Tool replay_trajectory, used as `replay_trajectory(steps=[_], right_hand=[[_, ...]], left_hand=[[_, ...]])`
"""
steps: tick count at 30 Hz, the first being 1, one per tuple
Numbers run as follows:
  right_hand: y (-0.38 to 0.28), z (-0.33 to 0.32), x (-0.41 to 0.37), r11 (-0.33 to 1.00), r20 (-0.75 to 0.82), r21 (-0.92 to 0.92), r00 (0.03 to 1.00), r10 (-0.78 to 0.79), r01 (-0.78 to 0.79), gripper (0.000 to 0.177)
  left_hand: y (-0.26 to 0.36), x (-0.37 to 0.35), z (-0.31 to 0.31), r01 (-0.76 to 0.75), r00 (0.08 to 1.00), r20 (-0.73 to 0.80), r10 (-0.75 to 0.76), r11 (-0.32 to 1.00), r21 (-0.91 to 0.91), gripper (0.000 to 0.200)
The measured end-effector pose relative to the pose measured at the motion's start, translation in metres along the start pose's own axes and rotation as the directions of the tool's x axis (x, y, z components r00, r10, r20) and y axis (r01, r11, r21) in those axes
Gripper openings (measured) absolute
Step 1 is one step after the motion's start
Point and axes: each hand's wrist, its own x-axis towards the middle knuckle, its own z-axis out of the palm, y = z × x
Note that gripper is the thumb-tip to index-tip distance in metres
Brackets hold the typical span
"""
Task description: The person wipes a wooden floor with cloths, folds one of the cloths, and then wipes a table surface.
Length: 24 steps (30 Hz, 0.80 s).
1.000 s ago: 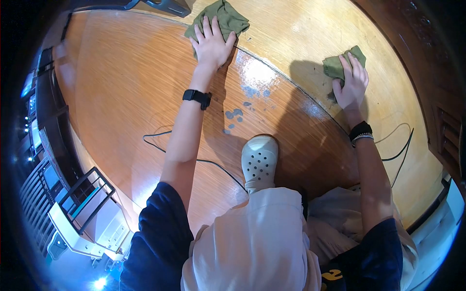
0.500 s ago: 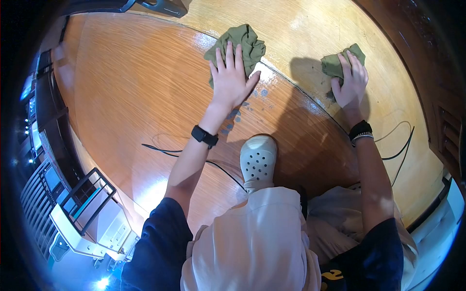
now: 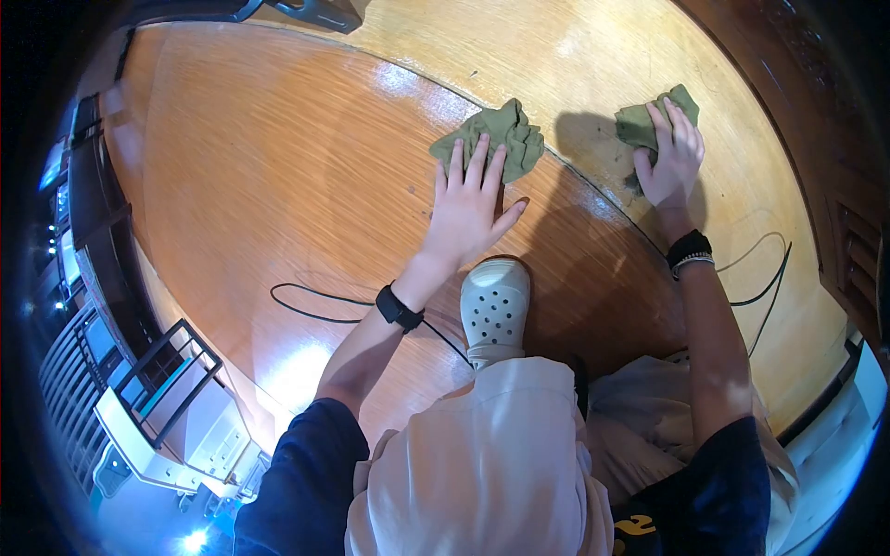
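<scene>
My left hand (image 3: 468,208) lies flat, fingers spread, on a crumpled olive-green cloth (image 3: 519,139). That cloth is on the orange-brown wood-grain floor (image 3: 269,157), reaching the dark seam beside a paler section. My right hand (image 3: 675,157) is curled over a smaller folded olive-green cloth (image 3: 635,125) on the pale floor (image 3: 593,65). The thumb points inward beside it, and the fingertips rest on the fabric. A dark smudge (image 3: 634,183) shows on the floor just below this second cloth.
A pale perforated clog (image 3: 496,301) on my foot stands behind the left hand. A thin black cable (image 3: 320,289) loops under my left forearm, with another cable (image 3: 777,278) by my right wrist. Dark wooden furniture (image 3: 848,222) borders the right; a white cart (image 3: 171,408) stands at lower left.
My left hand and its cloth have slid toward me and to the right. The grey wet spots seen beside that hand no longer show. My right hand has stayed nearly still.
</scene>
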Motion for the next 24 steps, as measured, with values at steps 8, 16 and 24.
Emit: replay_trajectory(steps=[8,16,24], right_hand=[[0.0,0.0,0.0,1.0,-0.011,0.011,1.0,-0.01,0.01,0.06],[0.0,-0.001,0.0,1.0,0.001,0.014,1.0,-0.013,0.013,0.059],[0.0,-0.001,-0.001,1.0,0.007,0.011,1.0,-0.005,0.005,0.06]], left_hand=[[-0.003,0.009,0.006,0.001,0.999,-0.042,-0.001,1.0,0.005,0.072],[-0.022,0.049,0.008,0.008,0.994,-0.105,0.002,0.996,0.094,0.069],[-0.052,0.118,0.011,0.008,0.977,-0.21,0.023,0.989,0.147,0.073]])
